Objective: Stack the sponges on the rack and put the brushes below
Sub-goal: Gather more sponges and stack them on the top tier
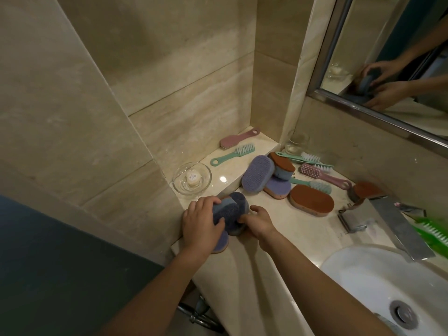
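Clerk: Nearest item: two bare forearms, entering from the bottom edge. The left hand (201,220) was curled over the top of a blue-grey sponge (232,209). The right hand (260,221) pinched the same sponge at its right side. Both hands were grasping it, neither free.

Checker: Location of that sponge?

Clerk: At the front left corner of the counter (291,229), just below the step of the raised ledge (225,170). It was tilted on edge and rested on a second sponge (221,241). That one had a purple top and an orange base, lay flat, and was partly hidden by the left hand.

Checker: Step in hand?

Clerk: Stacking, by my reading: the held sponge was being squared onto the one beneath. Early in the job. A loose pile of sponges (266,175) lay well apart toward the back, purple and brown faces leaning together. One brown sponge (312,201) lay flat beside it.

Checker: Brushes?

Clerk: A pink brush (238,139) and a green brush (232,155) were on the ledge, and three more brushes (315,175) lay tangled behind the pile. None looked sorted.

Checker: Next move?

Clerk: Probably to lay the held sponge flat and flush, then release it gently. It looked like soft foam, likely to tip if set crooked. No proper rack was seen. The ledge may have served as one, but I could not tell.
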{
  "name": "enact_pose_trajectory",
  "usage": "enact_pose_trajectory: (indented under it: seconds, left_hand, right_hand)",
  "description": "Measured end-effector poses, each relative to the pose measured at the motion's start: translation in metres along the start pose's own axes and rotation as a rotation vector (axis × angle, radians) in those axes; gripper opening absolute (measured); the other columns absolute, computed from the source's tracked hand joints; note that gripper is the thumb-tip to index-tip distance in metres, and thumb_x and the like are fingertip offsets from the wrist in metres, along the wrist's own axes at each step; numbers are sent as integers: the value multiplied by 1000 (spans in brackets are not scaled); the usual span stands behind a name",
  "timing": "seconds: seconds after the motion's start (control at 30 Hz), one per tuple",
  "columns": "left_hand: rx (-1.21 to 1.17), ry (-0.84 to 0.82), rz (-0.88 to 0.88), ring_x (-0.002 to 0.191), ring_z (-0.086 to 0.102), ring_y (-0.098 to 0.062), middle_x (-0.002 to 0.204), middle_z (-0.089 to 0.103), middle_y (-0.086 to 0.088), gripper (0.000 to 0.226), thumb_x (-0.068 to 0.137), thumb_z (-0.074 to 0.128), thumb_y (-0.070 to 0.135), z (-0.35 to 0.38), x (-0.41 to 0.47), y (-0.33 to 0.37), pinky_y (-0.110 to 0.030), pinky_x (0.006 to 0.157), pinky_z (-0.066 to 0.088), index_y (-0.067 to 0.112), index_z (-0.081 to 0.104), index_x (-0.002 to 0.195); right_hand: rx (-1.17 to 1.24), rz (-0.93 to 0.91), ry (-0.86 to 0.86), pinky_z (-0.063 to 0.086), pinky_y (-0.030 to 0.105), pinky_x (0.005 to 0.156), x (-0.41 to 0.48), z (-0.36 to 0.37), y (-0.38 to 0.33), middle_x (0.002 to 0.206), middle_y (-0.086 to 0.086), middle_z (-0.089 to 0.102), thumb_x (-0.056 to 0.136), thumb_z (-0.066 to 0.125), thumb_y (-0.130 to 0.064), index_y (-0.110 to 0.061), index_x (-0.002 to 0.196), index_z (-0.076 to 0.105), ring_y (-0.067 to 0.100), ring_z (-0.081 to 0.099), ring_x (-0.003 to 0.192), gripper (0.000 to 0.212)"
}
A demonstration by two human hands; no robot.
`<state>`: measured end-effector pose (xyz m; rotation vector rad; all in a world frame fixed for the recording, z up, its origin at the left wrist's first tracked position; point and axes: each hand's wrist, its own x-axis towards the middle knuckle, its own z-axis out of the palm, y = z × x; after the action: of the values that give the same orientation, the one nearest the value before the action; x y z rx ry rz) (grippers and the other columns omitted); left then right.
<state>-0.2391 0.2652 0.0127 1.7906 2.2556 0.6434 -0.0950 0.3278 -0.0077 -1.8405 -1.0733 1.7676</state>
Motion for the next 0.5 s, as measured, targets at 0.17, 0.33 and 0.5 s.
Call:
enact_pose_trajectory:
  seconds: [0.17, 0.33, 0.5]
  left_hand:
    - [-25, 1, 5, 106, 51, -14, 113, 59, 11, 48, 72, 77, 27, 0, 0, 0, -31, 90, 41, 28, 52, 114]
    - [-215, 31, -23, 90, 56, -13, 100, 58, 7, 49, 65, 75, 33, -2, 1, 18, -27, 73, 47, 25, 62, 111]
    - [-502, 14, -135, 75, 56, -5, 86, 57, 15, 30, 61, 64, 46, -4, 6, 65, -24, 62, 41, 35, 56, 88]
  right_hand:
    - [35, -28, 32, 52, 27, 60, -5, 0, 8, 87, 12, 66, 80, 69, -15, -2, 94, 67, 17, 58, 71, 19]
    - [135, -181, 244, 35, 34, 56, -20, -20, 2, 61, 4, 48, 82, 63, -26, -12, 66, 50, 18, 44, 60, 25]
    - [287, -309, 344, 29, 33, 58, -44, -51, 3, 61, -2, 40, 90, 52, -21, -17, 64, 42, 15, 39, 61, 28]
